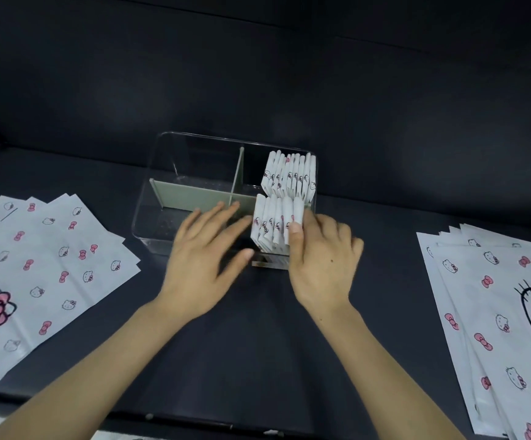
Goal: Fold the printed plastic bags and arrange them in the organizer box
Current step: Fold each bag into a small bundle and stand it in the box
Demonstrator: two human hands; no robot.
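A clear organizer box (pixel 159 173) with grey dividers (pixel 191 193) stands mid-table. Several folded printed bags (pixel 292 173) stand upright in its far right compartment. Another row of folded bags (pixel 272 225) fills the near right compartment. My right hand (pixel 321 258) rests against the right end of that near row, thumb pressed on the outermost bag. My left hand (pixel 203 262) hovers with straight spread fingers over the box's near left side, blurred, its fingertips close to the row's left end. It holds nothing.
A fanned stack of flat printed bags (pixel 45 265) lies at the left. Another stack of flat bags (pixel 499 315) lies at the right. The surface is a dark cloth (pixel 257 344), with a dark backdrop behind the box.
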